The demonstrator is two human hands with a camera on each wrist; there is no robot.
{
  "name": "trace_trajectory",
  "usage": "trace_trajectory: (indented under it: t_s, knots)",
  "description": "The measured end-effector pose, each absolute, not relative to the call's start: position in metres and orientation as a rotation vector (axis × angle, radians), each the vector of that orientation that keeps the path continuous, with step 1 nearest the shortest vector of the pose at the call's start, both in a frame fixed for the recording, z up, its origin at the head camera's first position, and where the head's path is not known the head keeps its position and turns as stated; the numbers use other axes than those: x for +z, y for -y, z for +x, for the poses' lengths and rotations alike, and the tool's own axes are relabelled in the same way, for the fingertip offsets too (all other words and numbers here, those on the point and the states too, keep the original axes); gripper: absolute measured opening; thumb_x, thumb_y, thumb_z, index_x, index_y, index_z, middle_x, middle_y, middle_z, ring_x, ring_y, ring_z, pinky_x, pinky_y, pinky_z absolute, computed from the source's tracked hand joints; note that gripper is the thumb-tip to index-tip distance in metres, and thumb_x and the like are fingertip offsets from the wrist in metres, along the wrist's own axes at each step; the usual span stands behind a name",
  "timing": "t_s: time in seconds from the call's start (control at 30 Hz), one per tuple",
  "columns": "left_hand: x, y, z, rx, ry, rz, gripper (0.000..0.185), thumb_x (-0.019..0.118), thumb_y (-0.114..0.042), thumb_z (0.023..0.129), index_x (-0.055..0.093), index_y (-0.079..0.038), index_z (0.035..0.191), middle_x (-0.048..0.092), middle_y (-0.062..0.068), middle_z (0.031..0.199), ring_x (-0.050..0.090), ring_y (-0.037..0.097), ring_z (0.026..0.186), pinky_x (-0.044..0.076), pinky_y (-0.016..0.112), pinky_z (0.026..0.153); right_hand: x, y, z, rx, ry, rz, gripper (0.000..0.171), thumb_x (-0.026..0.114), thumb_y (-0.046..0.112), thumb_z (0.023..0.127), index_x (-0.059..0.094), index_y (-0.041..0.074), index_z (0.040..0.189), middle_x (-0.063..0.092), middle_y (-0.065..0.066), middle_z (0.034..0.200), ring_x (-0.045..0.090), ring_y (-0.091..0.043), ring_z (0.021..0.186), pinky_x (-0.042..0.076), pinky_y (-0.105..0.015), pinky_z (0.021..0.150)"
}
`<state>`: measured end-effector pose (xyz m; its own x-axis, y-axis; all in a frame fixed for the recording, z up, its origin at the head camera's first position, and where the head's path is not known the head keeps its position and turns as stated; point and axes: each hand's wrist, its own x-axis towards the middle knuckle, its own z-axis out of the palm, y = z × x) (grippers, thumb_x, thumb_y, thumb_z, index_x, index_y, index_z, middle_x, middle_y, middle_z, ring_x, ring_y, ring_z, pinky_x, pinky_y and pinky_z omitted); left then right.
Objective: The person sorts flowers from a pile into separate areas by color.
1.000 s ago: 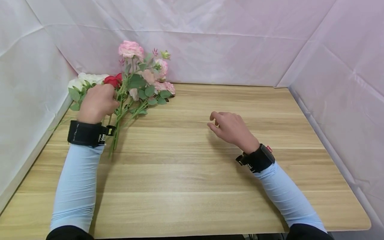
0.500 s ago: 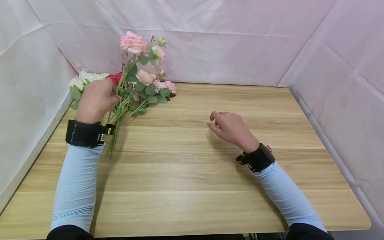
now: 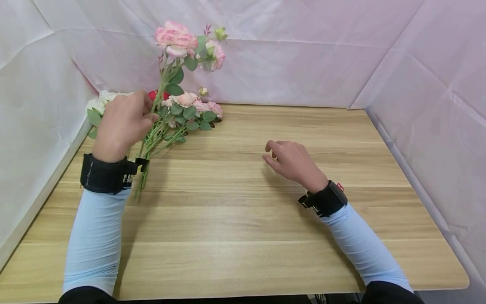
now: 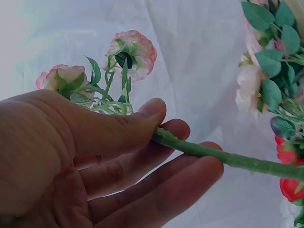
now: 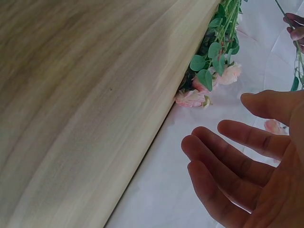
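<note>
My left hand [image 3: 123,122] pinches the green stem [image 4: 232,160] of a pink artificial flower [image 3: 176,39] between thumb and fingers. Two pink-and-white blooms, a bud and leaves top this stem, raised against the back cloth. Beside and below the hand lie other flowers: pale pink ones [image 3: 185,99], a partly covered red one [image 3: 153,95] and white ones [image 3: 101,102]. Over the middle right of the table hovers my right hand [image 3: 294,164]; its fingers are loosely bent with nothing in them, as the right wrist view also shows.
The wooden table [image 3: 235,223] spreads out in front of me. White cloth [image 3: 296,71] walls it off at the back and on both sides. Bunched green stems [image 3: 152,141] from the lying flowers point toward the front of the table.
The left hand has lifted the pink flower upward, its blooms rising above the others and slightly right. More of the lying pale pink flowers shows. The right hand has stayed in place.
</note>
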<state>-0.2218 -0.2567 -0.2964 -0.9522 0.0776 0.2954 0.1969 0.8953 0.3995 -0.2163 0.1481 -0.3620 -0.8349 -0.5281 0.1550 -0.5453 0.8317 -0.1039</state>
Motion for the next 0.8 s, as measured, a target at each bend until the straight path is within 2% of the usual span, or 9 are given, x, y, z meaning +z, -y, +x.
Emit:
trace_trajectory:
  t_s: [0.47,0.67,0.8]
  knots:
    - [-0.289,0.249,-0.214,-0.696,2.712,-0.212,0.016,0.070,-0.010,0.096,0.063,0.004,0.096,0.071,0.029,0.093,0.065,0.041,0.074,0.043,0.046,0.062,-0.362,-0.148,-0.217,0.215,2.885,0.850,0.019,0.062,0.030,0.101,0.067,0.014,0.110,0.073,-0.003,0.088,0.069,-0.020,0.074,0.052,-0.035,0.062]
    - [-0.292,0.244,-0.214,-0.748,2.673,-0.240,0.016,0.067,-0.007,0.095,0.066,0.008,0.102,0.073,0.031,0.099,0.069,0.046,0.084,0.049,0.058,0.076,-0.361,-0.148,-0.216,0.222,2.892,0.852,0.020,0.063,0.030,0.101,0.067,0.013,0.110,0.074,-0.004,0.089,0.069,-0.020,0.074,0.052,-0.035,0.061]
    - [-0.291,0.239,-0.214,-0.796,2.701,-0.268,0.018,0.066,-0.008,0.095,0.066,0.007,0.105,0.073,0.029,0.102,0.069,0.045,0.089,0.050,0.057,0.080,-0.359,-0.147,-0.216,0.223,2.893,0.851,0.020,0.064,0.030,0.100,0.068,0.013,0.110,0.074,-0.004,0.089,0.069,-0.020,0.074,0.051,-0.035,0.060]
